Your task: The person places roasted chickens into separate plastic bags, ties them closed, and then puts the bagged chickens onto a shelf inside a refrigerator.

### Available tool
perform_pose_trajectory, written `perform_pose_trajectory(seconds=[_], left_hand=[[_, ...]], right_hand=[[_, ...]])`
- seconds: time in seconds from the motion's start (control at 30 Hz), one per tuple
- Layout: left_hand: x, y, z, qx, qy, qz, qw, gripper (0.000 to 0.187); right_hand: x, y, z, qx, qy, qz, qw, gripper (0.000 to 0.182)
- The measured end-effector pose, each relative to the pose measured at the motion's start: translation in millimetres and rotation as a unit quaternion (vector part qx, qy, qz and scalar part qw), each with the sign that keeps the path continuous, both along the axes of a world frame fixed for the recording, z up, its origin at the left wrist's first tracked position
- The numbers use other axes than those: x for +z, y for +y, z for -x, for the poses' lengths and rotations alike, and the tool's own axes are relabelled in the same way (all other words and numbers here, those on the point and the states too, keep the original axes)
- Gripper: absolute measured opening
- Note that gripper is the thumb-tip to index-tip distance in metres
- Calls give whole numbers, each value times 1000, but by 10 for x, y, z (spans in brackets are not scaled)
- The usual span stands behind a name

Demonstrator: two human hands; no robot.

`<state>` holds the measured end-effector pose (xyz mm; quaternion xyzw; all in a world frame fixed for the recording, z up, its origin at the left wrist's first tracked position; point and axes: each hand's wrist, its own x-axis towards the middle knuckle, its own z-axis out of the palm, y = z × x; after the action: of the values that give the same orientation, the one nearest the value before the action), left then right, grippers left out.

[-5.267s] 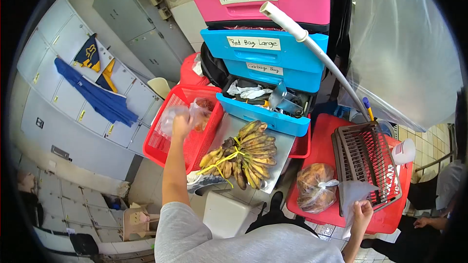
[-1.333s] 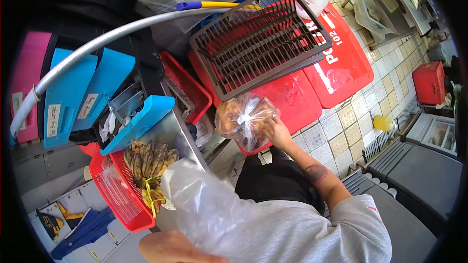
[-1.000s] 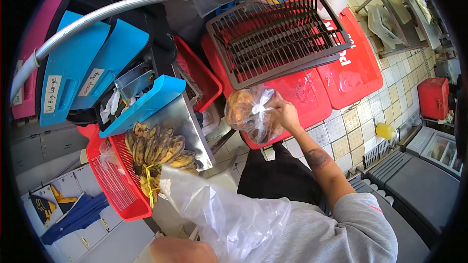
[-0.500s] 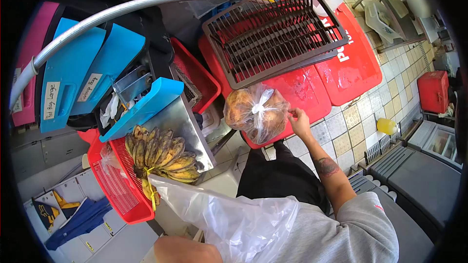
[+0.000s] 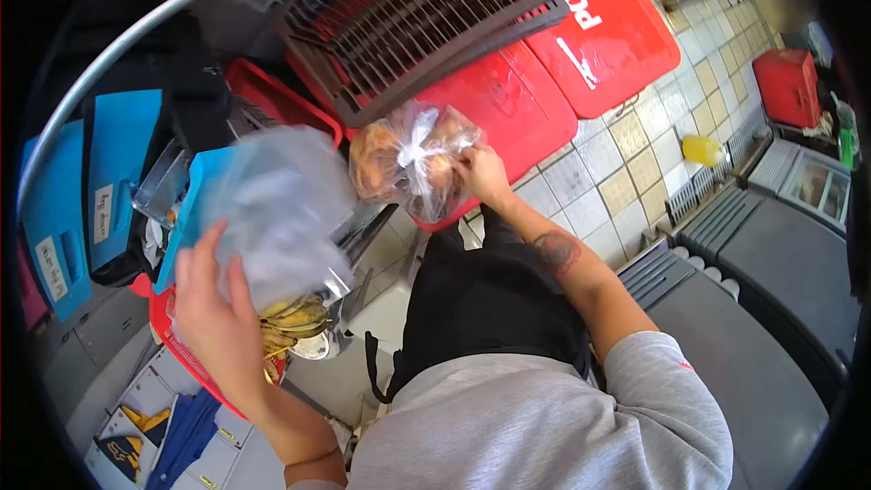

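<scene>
My right hand has its fingers curled against the right side of a knotted clear plastic bag of orange-brown food lumps. That bag rests on a red lid near its front edge. A translucent plastic bag, smeared by motion, hangs in front of my left hand. Thumb and forefinger are spread at the bag's edge; whether they pinch it I cannot tell. Beneath it, a bunch of bananas with dark-spotted skins shows in part, the rest hidden by the bag and hand.
Dark slatted racks lie on the red lids at the back. Blue holders with labels stand to the left, beside a curved metal tube. A yellow container lies on the tiled floor, near grey bins at right.
My left hand has come into view and the translucent bag has swung up from my lap, covering most of the bananas. My right hand has moved onto the knotted bag. The view has shifted.
</scene>
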<state>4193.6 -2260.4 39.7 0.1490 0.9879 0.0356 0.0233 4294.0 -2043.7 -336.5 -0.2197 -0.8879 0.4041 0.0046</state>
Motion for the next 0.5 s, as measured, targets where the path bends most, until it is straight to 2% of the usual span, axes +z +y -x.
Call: perform_pose_trajectory(seconds=[0.03, 0.13, 0.2, 0.27, 0.33, 0.4, 0.47, 0.5], left_hand=[[-176, -54, 102, 5, -20, -43, 999, 34], [-750, 222, 179, -134, -16, -51, 989, 31], [-1260, 478, 137, -246, -110, -118, 956, 28], [-1765, 818, -37, -248, -238, -156, 926, 31], [-2334, 1068, -140, -270, -239, -129, 924, 34], [-2621, 1336, -150, -247, -265, -17, 932, 29], [-2976, 1375, -115, -273, -283, -7, 919, 24], [-3074, 1375, -101, -285, -291, -1, 914, 22]], right_hand=[[-43, 33, 19, 0, 1, 37, 999, 19], [-94, 123, -36, -22, 15, 139, 990, 20], [0, 185, -47, -59, 37, 203, 977, 20], [20, 218, -80, -50, 56, 221, 972, 18], [42, 242, -101, -39, 62, 247, 966, 17], [91, 283, -139, -49, 53, 292, 954, 15], [50, 282, -204, -48, 75, 305, 948, 13], [27, 277, -239, -61, 69, 349, 933, 13]])
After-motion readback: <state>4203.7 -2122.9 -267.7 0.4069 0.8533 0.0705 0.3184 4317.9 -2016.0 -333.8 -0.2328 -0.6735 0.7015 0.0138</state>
